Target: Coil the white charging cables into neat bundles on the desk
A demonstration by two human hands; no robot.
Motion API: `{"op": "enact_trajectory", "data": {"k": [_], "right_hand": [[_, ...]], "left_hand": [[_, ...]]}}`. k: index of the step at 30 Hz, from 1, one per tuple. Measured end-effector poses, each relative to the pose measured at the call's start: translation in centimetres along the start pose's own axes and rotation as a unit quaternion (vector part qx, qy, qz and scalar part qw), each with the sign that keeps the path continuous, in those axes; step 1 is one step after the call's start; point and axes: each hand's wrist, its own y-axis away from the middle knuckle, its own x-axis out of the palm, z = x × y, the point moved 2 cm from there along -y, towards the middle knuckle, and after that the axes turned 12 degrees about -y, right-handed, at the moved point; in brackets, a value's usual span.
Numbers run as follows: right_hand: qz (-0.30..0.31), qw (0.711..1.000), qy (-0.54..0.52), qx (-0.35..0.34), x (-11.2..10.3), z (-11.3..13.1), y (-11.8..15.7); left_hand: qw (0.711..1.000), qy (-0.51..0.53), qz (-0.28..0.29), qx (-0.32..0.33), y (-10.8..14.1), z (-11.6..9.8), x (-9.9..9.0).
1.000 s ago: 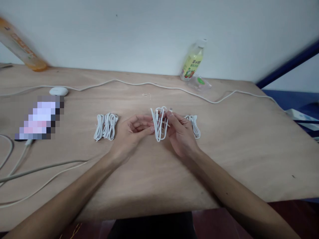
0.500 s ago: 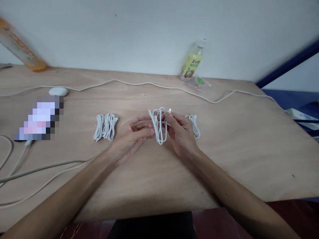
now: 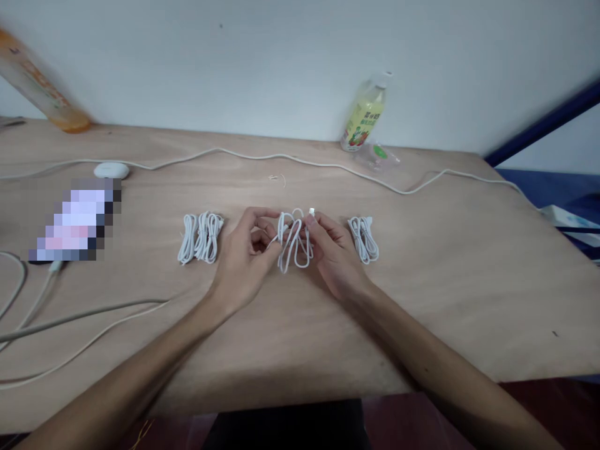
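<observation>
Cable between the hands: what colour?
The cable is white; it shows best in the head view.

Just behind the smartphone (image 3: pixel 77 219) sits a white earbud case (image 3: pixel 111 170), farther back an orange-lettered bottle (image 3: pixel 43 81); well to the smartphone's right, a yellow drink bottle (image 3: pixel 363 120) and clear plastic wrapper (image 3: pixel 383 159).

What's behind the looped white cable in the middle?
Tabletop shows through gaps in the looped white cable. Whatever sits directly behind its strands or the right grip is covered.
</observation>
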Motion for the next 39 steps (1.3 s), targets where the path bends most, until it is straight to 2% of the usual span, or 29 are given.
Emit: {"op": "enact_trajectory", "data": {"k": [6,10,17,20,23,26,29,31,34,39], "right_hand": [[0.014,1.0,0.01,0.016,0.0,0.0,-0.2],[0.016,0.999,-0.021,0.032,0.0,0.2,-0.3],[-0.032,0.995,-0.068,0.059,-0.9,0.0,-0.5],[-0.044,0.994,-0.08,0.066,-1.2,-0.1,-0.6],[-0.058,0.991,-0.091,0.076,-1.5,-0.1,-0.7],[-0.074,0.988,-0.109,0.077,-1.6,-0.1,-0.8],[-0.061,0.99,-0.108,0.059,-1.3,0.1,-0.7],[-0.046,0.993,-0.099,0.044,-0.9,0.1,-0.6],[-0.034,0.996,-0.079,0.02,-0.4,0.1,-0.4],[-0.036,0.998,-0.041,-0.017,-0.3,0.5,-0.3]], "left_hand": [[0.994,-0.108,-0.021,0.017,0.2,-0.4,0.0],[0.984,-0.169,-0.043,0.035,0.4,-1.0,-0.2],[0.968,-0.227,-0.024,0.103,0.6,-1.4,-0.5],[0.97,-0.225,-0.007,0.092,0.7,-1.4,-0.5],[0.983,-0.173,-0.001,0.061,0.7,-1.2,-0.3],[0.995,-0.093,-0.025,0.031,0.4,-0.7,-0.1],[0.999,0.013,-0.053,0.003,-0.1,0.0,0.1],[0.99,0.119,-0.073,-0.022,-0.4,0.4,0.3],[0.966,0.243,-0.037,-0.077,-0.6,0.5,0.7],[0.935,0.313,0.029,-0.166,-0.2,-0.3,1.3]]}}
